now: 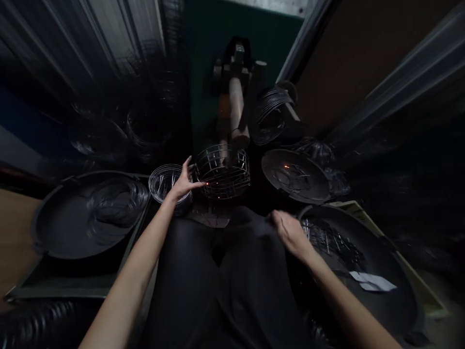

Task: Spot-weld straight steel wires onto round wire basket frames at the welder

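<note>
At the left side of a round wire basket (222,195), my left hand (182,184) has its thumb against the wires and its fingers curved at the rim. The basket sits under the end of a thick metal machine arm (238,104), and small orange sparks glow on its lower wires. Beside my right knee, my right hand (289,233) is closed and slightly blurred; whatever it may hold is hidden. Close to that hand, a large dark pan (381,257) contains many short wire pieces (332,245) and a white paper slip (373,281).
Stacked wire rings (160,182) stand left of the basket. A wide pan (60,228) at far left bears coiled wire hoops (118,201). Right of the machine are a smaller dish (274,167) with wire bits and a hanging bundle of wire rings (271,114).
</note>
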